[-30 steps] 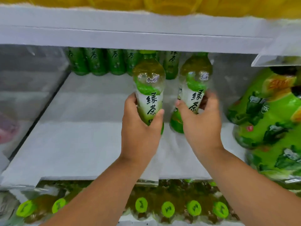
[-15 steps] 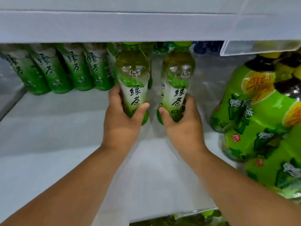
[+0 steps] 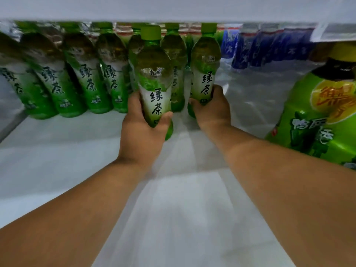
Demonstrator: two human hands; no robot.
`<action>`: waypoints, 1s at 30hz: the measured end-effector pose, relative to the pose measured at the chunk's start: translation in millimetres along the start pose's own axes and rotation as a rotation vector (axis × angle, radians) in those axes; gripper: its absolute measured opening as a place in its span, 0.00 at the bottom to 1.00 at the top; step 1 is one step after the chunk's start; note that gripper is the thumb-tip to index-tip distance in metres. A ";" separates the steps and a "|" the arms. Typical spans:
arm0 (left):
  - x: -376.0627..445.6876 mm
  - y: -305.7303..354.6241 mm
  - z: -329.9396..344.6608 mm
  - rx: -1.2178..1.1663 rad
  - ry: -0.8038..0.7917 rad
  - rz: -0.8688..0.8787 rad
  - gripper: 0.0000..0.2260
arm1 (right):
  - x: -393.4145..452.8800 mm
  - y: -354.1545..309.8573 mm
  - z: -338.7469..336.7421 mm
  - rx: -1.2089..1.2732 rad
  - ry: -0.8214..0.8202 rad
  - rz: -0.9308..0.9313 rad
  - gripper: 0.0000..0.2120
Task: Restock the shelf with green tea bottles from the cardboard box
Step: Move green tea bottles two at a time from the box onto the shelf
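Observation:
Both my arms reach deep into a white shelf (image 3: 57,160). My left hand (image 3: 142,130) grips the lower part of an upright green tea bottle (image 3: 154,78) with a green cap. My right hand (image 3: 212,106) grips a second green tea bottle (image 3: 205,62), held farther back, next to the row. A row of several green tea bottles (image 3: 90,78) stands along the back of the shelf to the left. The cardboard box is out of view.
Large green drink bottles (image 3: 316,116) crowd the right side of the shelf. Blue-labelled bottles (image 3: 265,49) stand at the back right. The underside of the upper shelf (image 3: 173,8) hangs low over the caps. A clear plastic strip (image 3: 335,31) hangs at top right.
Both hands have pushed their bottles farther back toward the rear row, the right one farthest. The view has moved in under the upper shelf, so the shelf's front edge and lower bottles are gone.

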State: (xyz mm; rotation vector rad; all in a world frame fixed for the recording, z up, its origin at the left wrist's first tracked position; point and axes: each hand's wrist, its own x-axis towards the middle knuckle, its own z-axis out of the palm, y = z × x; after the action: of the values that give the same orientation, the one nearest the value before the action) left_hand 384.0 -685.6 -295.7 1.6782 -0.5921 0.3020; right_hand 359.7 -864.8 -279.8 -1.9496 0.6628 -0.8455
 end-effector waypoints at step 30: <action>40.9 -63.9 -247.6 0.250 0.347 -0.171 0.19 | -123.7 -74.3 87.8 0.271 -0.196 -0.036 0.26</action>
State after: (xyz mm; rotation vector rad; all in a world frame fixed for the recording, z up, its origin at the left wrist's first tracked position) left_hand 484.0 -447.3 -279.4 1.8472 -0.1549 0.5462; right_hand 359.0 -696.0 -284.8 -1.7732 0.3771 -0.7140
